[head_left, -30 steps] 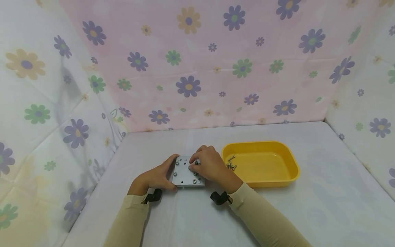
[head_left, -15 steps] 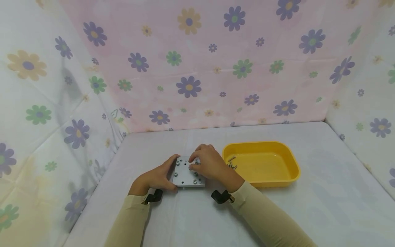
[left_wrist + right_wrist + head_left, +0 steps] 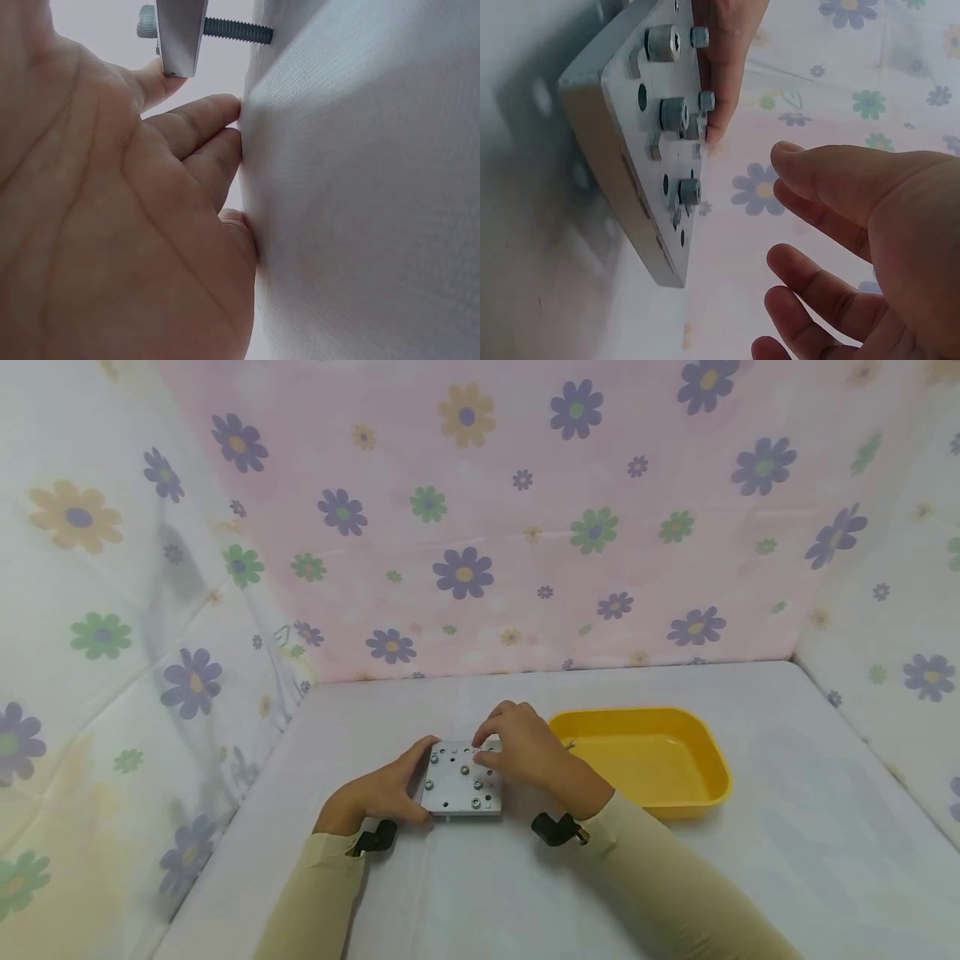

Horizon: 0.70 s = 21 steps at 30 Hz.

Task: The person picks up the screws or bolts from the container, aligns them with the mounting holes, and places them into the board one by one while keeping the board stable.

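Note:
A metal plate (image 3: 460, 793) with holes and several socket-head screws (image 3: 464, 769) sits on the white table. My left hand (image 3: 381, 789) grips its left side, thumb at the near corner and a finger at the far one. In the left wrist view, a screw's threaded shank (image 3: 238, 31) sticks out below the plate (image 3: 180, 41) toward the cloth. Over the plate's far right part is my right hand (image 3: 528, 747). The right wrist view has its fingers (image 3: 829, 296) spread and bent a little, apart from the screw heads (image 3: 664, 43), with nothing between them.
Behind the right hand stands a yellow tray (image 3: 675, 811); one screw (image 3: 570, 745) shows at its left end, and the hand hides part of that side. Flowered cloth walls (image 3: 510, 660) border the table (image 3: 480, 893) at the back and sides.
My right hand has come off a screw in the middle of the plate and moved right and slightly away, uncovering that screw's head. The left hand keeps its grip on the plate.

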Each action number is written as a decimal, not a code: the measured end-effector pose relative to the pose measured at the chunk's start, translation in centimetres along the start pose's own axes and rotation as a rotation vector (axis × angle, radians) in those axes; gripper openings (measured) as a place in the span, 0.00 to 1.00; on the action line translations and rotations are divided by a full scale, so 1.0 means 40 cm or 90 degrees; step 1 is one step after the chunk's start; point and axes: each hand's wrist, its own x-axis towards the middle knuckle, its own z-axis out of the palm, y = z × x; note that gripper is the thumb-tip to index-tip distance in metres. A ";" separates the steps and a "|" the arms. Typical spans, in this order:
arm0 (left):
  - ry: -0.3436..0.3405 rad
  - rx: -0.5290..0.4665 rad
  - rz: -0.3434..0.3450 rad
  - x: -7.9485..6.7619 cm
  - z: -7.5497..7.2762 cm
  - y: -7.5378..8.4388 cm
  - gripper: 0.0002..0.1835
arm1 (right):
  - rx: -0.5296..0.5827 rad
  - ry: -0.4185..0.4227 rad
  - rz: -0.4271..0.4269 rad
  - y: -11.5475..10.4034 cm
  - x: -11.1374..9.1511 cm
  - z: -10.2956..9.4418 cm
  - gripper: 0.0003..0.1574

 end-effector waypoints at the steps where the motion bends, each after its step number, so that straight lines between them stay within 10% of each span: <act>1: 0.000 -0.001 0.001 0.000 0.000 0.000 0.69 | 0.002 -0.001 0.002 0.004 -0.001 -0.002 0.08; 21: 0.005 -0.021 -0.011 -0.012 -0.006 0.006 0.75 | 0.008 -0.010 -0.027 0.042 -0.030 -0.048 0.09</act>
